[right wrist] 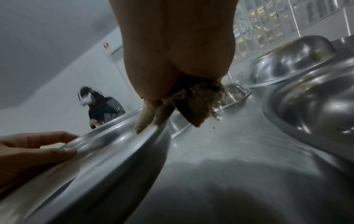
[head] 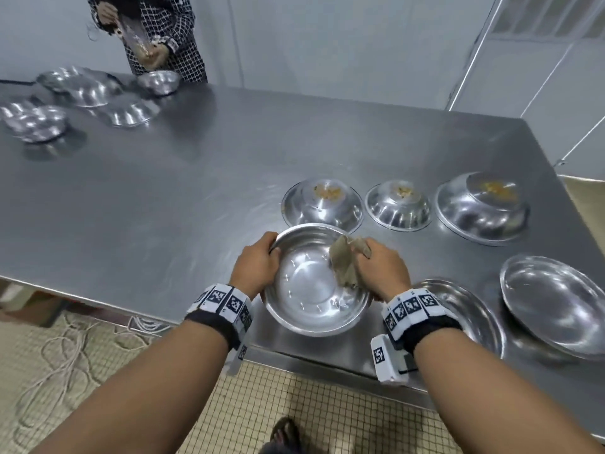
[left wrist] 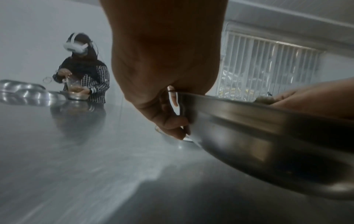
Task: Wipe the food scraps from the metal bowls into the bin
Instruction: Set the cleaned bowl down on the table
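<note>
A shiny metal bowl is held tilted above the near edge of the steel table. My left hand grips its left rim, thumb inside and fingers under the wall. My right hand clutches a beige cloth against the bowl's right inner wall; in the right wrist view the cloth hangs over the bowl's rim. The bowl's inside looks clean. Three upturned bowls behind it carry brown scraps on their bases. No bin is in view.
Two upright bowls sit at the near right. Several more bowls lie at the far left, where another person in a checked top handles a container. Cords lie on the tiled floor below left.
</note>
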The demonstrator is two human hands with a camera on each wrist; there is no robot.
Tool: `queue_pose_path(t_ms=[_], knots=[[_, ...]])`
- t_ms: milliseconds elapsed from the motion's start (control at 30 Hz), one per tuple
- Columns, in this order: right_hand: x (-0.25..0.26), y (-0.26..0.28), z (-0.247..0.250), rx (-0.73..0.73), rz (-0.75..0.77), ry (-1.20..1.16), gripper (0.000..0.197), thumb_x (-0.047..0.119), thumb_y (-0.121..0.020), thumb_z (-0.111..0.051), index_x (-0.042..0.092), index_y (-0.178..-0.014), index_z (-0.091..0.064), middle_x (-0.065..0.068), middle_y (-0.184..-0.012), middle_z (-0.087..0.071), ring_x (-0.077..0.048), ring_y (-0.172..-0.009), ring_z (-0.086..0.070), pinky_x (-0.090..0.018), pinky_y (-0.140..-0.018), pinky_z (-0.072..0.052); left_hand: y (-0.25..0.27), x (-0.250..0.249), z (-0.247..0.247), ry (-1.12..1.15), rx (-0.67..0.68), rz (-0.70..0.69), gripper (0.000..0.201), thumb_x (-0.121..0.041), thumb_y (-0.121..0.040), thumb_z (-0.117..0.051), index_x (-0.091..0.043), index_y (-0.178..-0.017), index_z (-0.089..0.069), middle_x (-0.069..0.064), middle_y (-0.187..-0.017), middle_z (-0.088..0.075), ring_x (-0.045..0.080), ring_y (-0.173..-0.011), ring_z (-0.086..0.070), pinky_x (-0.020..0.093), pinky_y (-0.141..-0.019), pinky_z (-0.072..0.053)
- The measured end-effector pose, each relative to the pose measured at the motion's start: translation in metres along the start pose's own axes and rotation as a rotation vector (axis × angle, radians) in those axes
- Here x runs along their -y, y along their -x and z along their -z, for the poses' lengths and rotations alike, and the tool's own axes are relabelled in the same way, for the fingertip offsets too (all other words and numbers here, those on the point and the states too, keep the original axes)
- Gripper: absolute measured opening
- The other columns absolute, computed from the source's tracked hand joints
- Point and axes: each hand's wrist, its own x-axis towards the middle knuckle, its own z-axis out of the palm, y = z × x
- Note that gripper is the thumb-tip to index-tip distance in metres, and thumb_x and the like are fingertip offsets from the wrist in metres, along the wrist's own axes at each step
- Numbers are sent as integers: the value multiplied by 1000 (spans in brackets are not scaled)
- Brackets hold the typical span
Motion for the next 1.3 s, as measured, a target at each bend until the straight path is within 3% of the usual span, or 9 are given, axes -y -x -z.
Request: queue_pose_path(t_ms=[267, 500, 667, 800, 900, 1000, 1100, 1200, 1300], knots=[[-17, -38, -7, 116, -67, 104, 39, 49, -105, -30, 24, -93, -57, -3, -97, -68, -26, -85, -59, -38, -75, -44, -31, 23, -37, 36, 145, 62, 25, -32, -106, -49, -25, -128, -58, 7, -113, -73, 31, -101, -66, 40, -86, -51], [-29, -90, 16, 133, 0, 73, 36, 45, -102, -34, 25, -90, -61, 0, -89, -67, -23, -81, -62, -41, -79, -53, -54, 20, -43, -33, 259, 134, 28, -47, -106, -49, -32, -127, -62, -11, -108, -67, 17, -102, -65, 34, -86, -47], [-32, -131, 26, 153, 32, -63, 34, 41, -106, -40, 28, -127, -64, -5, -114, -70, -26, -95, -65, -46, -90, -57, -73, 12, -37, -54, 208, 224, 34, -58, -101, -53, -32, -115, -71, -4, -104, -73, 15, -96, -67, 31, -79, -48], [-33, -155, 21, 181, 12, -71, 42, 44, -107, -38, 26, -139, -59, -11, -122, -69, -34, -109, -66, -47, -98, -53, -105, -1, -29, -1, 167, 253, 39, -49, -99, -61, -26, -130, -65, 2, -110, -73, 20, -99, -67, 33, -88, -49], [-34, -172, 11, 204, -27, -45, 41, 42, -107, -36, 26, -135, -60, -9, -112, -71, -31, -103, -68, -44, -96, -54, -138, -7, -23, 37, 145, 248, 47, -45, -100, -63, -21, -140, -58, 4, -114, -69, 21, -102, -61, 34, -93, -47], [-30, -181, 3, 193, -115, -143, 33, 40, -109, -38, 20, -120, -62, 0, -85, -66, -17, -79, -68, -33, -77, -53, -173, -6, -22, 70, 135, 255, 54, -46, -98, -65, -20, -144, -53, 6, -122, -67, 24, -111, -61, 35, -95, -46], [-22, -186, -6, 180, -187, -258, 31, 39, -109, -42, 15, -112, -62, -3, -85, -70, -18, -77, -71, -26, -61, -49, -206, -2, -21, 137, 147, 308, 62, -47, -98, -65, -19, -150, -47, 11, -143, -58, 28, -128, -56, 37, -103, -43], [-14, -191, -14, 151, -201, -332, 24, 36, -109, -43, 23, -112, -63, -3, -76, -72, -11, -67, -70, -20, -59, -47, -236, 0, -21, 140, 179, 330, 64, -43, -100, -63, -15, -154, -44, 11, -151, -53, 29, -135, -53, 38, -108, -41], [-7, -194, -21, 123, -217, -331, 22, 34, -109, -45, 22, -102, -62, -1, -83, -70, -10, -75, -67, -22, -66, -46, -259, 0, -23, 145, 206, 343, 59, -38, -103, -60, -10, -153, -45, 11, -147, -56, 26, -125, -58, 35, -103, -43]])
